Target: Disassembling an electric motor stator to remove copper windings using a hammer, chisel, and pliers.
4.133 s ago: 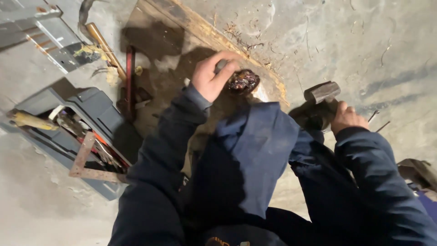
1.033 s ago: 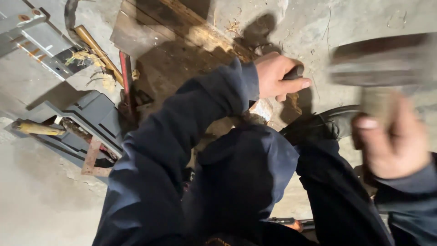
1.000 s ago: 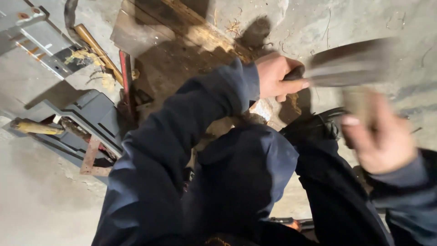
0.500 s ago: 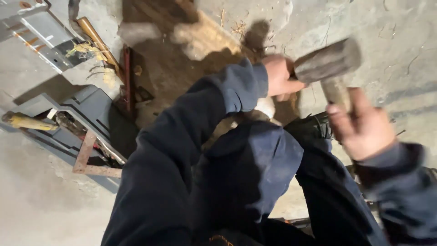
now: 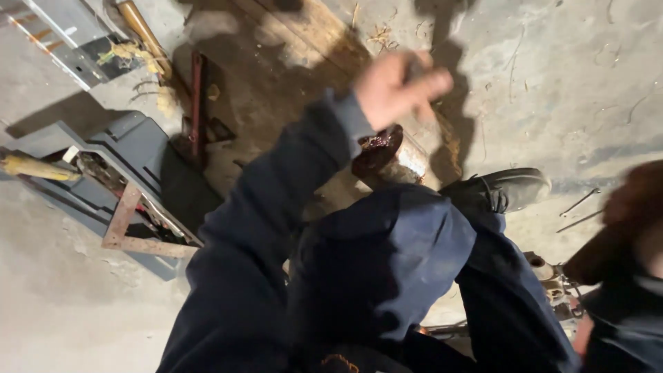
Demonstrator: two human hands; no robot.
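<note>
Grey plastic toolbox, left of frame, open on the concrete floor; a yellow handle sticks out at its left edge and a rusty metal frame lies across its lower corner. Upper left: metal rail. Beside it, a red bar lies lengthwise up the frame on a wooden board. Centre: left hand, blurred, fingers curled round a dark tool whose kind cannot be told. Directly below that hand, touching or just under it, a rusty round part on a pale cylinder, between hand and knee. Black shoe to the right. Far right: right hand, a raised blur well apart from the part; its grip cannot be told. Two nails on the floor below it.
</note>
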